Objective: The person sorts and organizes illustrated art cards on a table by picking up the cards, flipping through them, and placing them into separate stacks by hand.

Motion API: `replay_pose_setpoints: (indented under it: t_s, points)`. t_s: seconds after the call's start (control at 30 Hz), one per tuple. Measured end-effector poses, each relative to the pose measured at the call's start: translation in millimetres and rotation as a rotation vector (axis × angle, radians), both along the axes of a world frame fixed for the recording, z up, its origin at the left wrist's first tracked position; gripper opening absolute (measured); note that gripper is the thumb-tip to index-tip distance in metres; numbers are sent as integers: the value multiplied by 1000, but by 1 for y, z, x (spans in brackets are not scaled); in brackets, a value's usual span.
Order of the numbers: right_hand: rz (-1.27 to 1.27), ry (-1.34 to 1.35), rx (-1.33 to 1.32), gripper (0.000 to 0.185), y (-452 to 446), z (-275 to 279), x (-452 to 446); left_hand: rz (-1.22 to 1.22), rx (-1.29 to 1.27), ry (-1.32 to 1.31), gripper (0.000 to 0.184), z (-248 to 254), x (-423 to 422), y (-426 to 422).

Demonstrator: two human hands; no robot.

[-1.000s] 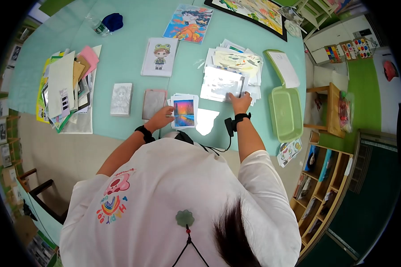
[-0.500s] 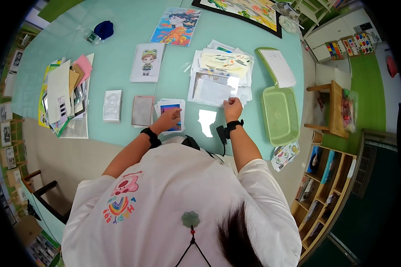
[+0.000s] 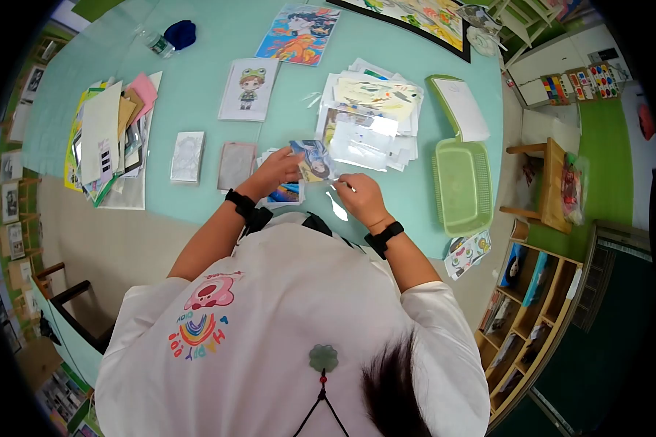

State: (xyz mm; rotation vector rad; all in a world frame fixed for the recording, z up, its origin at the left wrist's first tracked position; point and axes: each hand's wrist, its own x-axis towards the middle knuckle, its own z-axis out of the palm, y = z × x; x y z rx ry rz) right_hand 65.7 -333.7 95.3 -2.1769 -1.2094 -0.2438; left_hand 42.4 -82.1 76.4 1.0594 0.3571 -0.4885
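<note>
A small picture card (image 3: 313, 160) with a long-haired figure on blue is held up over the near side of the table. My left hand (image 3: 275, 173) grips its left edge, fingers closed. My right hand (image 3: 363, 199) is closed in a pinch by the card's lower right corner; what lies between its fingertips is too small to make out. Under my left hand lies a stack of colourful picture cards (image 3: 288, 194), partly covered. Left of it is a pinkish-edged grey stack (image 3: 236, 166). The pile of drawings and sheets (image 3: 375, 102) lies beyond my right hand.
A green basket (image 3: 462, 189) stands at the right. Left are a white card stack (image 3: 188, 157) and a heap of papers and folders (image 3: 98, 142). Farther back lie a frog-hat drawing (image 3: 249, 89), a blue-orange picture (image 3: 299, 35) and a bottle (image 3: 155, 41).
My left hand has lifted slightly with a picture card from the stack. My right hand has moved left and nearer my body, from the sheet pile to the card's corner.
</note>
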Motion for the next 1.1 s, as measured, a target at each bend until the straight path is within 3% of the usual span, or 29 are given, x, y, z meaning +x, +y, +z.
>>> replay_pose_setpoints:
  t_s: [0.13, 0.23, 0.37, 0.47, 0.57, 0.6, 0.7, 0.77, 0.8, 0.9, 0.93, 1.1]
  points:
    - [43, 103, 46, 14, 29, -3, -16, -22, 168, -122, 36, -8, -10, 25]
    - [-191, 286, 101, 18, 45, -2, -22, -40, 276, -120, 37, -3, -24, 42]
    - [-303, 1062, 187, 24, 60, -23, -21, 19, 315, -95, 37, -8, -36, 59]
    - [-208, 1399, 309, 26, 75, -33, -23, 40, 239, -94, 38, -19, -42, 71]
    - [-138, 1348, 311, 20, 82, -48, -18, 168, 213, -178, 42, -13, -53, 76]
    - [-170, 1204, 208, 17, 83, -46, -14, 235, 219, -221, 44, -10, -56, 78]
    - [-173, 693, -99, 12, 85, -22, 1, 583, 1128, -536, 53, -28, -59, 98]
    - [-74, 259, -301, 12, 91, 6, 6, 392, 1263, -710, 50, 4, -63, 110]
    - [-29, 274, -358, 11, 98, 17, 8, 288, 1324, -796, 49, 19, -66, 115]
    - [24, 321, -262, 13, 128, 34, 5, -195, 956, -642, 39, 29, -75, 119]
    - [22, 323, -235, 10, 139, 30, 6, -202, 824, -557, 25, 28, -78, 118]
    - [-134, 450, -34, 24, 174, 36, 2, 24, 585, -341, 23, -15, -95, 141]
